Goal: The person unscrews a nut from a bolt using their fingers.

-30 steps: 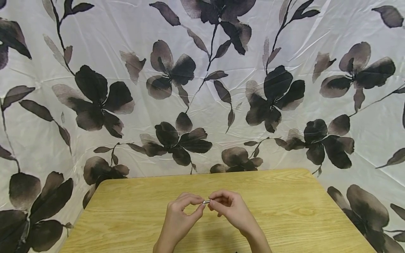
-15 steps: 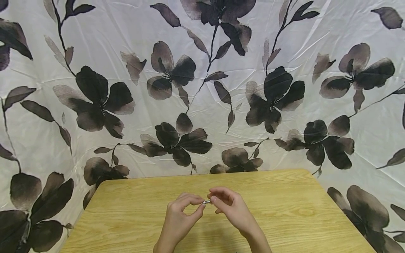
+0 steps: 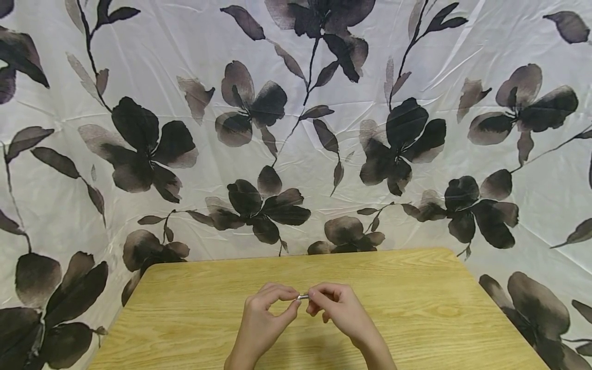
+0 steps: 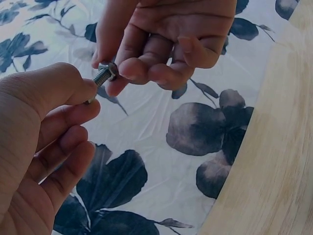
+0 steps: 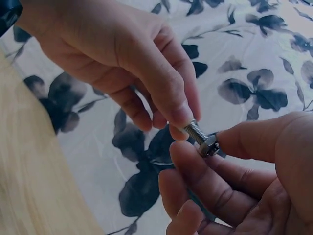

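Observation:
A small silver bolt [image 5: 196,133] spans the gap between the two hands, above the table. Its plain end is pinched between thumb and forefinger of my left hand [image 3: 264,318]; that end is partly hidden by the fingertips. At the other end sits a hexagonal piece that looks like a nut [image 5: 209,146], with bare thread between it and the left fingertips. My right hand [image 3: 339,311] has its thumb and forefinger on opposite sides of this nut, pinching it. The remaining fingers of the right hand curl loosely. In the left wrist view the bolt [image 4: 101,77] lies slanted.
A yellow wood-grain table [image 3: 185,308] lies beneath the hands. Behind it and around its sides hangs a white cloth [image 3: 342,169] printed with dark flowers. A black band [image 5: 9,14] is on the left wrist.
The right hand's fingers lifted and spread half a second ago, then came back down and closed at the nut. The left hand keeps its pinch, almost still.

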A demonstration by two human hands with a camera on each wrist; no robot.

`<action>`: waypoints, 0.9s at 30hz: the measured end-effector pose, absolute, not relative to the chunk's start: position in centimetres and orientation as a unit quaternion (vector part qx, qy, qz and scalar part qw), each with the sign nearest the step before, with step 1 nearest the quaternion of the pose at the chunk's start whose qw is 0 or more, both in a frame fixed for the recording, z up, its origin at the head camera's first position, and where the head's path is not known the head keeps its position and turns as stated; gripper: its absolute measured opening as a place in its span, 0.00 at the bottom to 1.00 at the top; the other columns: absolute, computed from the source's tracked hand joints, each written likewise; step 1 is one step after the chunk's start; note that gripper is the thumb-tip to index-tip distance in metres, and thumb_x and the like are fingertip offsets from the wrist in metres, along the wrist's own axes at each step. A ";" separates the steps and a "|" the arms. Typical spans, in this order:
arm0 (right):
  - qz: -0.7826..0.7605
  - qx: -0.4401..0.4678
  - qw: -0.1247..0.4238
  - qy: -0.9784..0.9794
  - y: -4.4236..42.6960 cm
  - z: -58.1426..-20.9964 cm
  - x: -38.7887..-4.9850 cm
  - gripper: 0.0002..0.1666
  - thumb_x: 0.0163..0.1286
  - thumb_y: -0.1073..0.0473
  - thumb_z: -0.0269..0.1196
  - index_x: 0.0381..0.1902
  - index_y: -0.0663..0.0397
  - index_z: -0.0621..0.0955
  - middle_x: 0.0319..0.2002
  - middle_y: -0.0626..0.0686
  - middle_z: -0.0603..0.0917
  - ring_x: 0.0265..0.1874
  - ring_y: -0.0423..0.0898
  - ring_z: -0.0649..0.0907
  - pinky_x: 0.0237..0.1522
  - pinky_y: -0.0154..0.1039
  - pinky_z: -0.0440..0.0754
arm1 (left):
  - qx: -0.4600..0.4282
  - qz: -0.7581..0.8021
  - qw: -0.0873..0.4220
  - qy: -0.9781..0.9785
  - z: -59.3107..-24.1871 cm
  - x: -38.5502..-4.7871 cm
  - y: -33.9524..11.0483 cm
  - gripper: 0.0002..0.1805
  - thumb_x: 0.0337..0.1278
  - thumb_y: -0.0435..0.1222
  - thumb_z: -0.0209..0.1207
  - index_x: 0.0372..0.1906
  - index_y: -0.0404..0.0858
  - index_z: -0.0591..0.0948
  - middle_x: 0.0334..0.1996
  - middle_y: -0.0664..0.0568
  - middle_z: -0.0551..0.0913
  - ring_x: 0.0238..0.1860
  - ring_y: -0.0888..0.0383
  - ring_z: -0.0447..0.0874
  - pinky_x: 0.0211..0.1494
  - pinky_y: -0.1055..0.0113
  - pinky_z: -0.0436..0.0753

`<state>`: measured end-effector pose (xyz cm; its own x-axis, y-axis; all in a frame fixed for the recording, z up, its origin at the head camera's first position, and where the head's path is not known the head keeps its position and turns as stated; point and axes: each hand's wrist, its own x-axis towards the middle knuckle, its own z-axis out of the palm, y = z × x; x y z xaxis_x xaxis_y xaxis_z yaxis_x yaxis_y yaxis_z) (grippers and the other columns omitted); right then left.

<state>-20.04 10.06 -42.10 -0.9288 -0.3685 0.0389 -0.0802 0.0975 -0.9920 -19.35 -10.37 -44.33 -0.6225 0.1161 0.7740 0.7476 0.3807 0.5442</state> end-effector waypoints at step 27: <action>-0.661 -0.114 0.083 0.737 9.8 -41.9 -20.0 0.22 0.77 0.48 0.62 0.49 0.63 0.85 0.39 0.54 0.88 0.34 0.44 0.84 0.27 0.31 0.77 | -0.279 -0.472 0.348 -0.760 -44.2 -19.4 -10.2 0.15 0.42 0.23 0.77 0.33 0.45 0.90 0.34 0.62 0.90 0.38 0.62 0.88 0.45 0.76 0.85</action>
